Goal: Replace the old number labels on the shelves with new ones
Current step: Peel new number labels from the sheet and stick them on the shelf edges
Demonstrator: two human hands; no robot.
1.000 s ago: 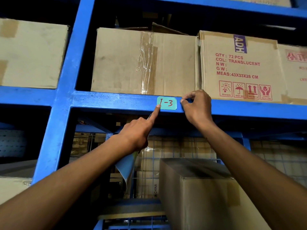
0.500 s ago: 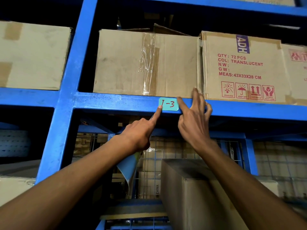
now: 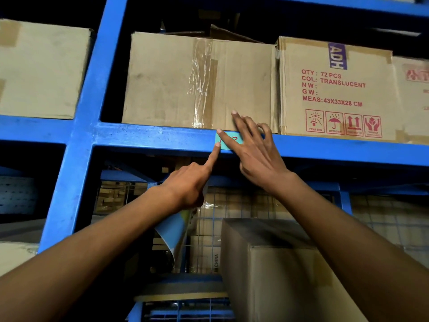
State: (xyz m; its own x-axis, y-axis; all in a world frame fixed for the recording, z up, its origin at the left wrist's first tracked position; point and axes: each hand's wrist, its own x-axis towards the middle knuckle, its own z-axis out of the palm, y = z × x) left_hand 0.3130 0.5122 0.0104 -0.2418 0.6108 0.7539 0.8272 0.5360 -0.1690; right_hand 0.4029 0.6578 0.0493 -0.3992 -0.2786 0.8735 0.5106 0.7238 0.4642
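Note:
A teal label (image 3: 236,140) with red handwriting sits on the front of the blue shelf beam (image 3: 151,138). My right hand (image 3: 257,156) lies flat over it with fingers spread, hiding most of the writing. My left hand (image 3: 190,180) points up, its index fingertip touching the label's left edge. The other left fingers are curled around a blue sheet (image 3: 173,233) that hangs curled below the palm.
Above the beam stand a taped cardboard box (image 3: 176,80) and a printed "ADH" box (image 3: 334,89). Another box (image 3: 41,70) is left of the blue upright (image 3: 76,140). A large box (image 3: 278,263) sits close below my right arm, with wire mesh behind it.
My right hand went from pinching the label's right end to opening and sliding left, flat across the label. My left index finger stayed at the left edge.

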